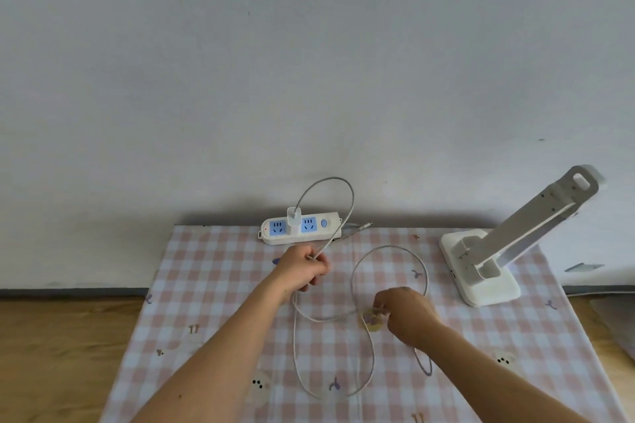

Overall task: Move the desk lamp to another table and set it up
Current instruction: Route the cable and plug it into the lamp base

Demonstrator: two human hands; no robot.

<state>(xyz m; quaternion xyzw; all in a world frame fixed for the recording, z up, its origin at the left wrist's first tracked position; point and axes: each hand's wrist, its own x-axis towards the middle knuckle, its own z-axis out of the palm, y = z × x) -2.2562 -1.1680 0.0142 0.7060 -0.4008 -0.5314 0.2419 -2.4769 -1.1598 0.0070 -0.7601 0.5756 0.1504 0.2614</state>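
A white desk lamp (488,261) stands at the right of the table on its square base, its arm leaning up to the right. A thin grey cable (391,247) runs from a white charger (293,219) plugged into a white power strip (302,228) at the table's back edge, and lies in loose loops across the table. My left hand (302,268) grips the cable just in front of the strip. Near the table's middle, my right hand (405,314) pinches another part of the cable, left of the lamp base. The cable's free plug end (367,225) lies beside the strip.
The table wears a pink and white checked cloth (213,285) with small cartoon prints. A pale wall rises right behind it. Wooden floor (62,347) shows at the left, and a grey object (618,326) sits at the right edge.
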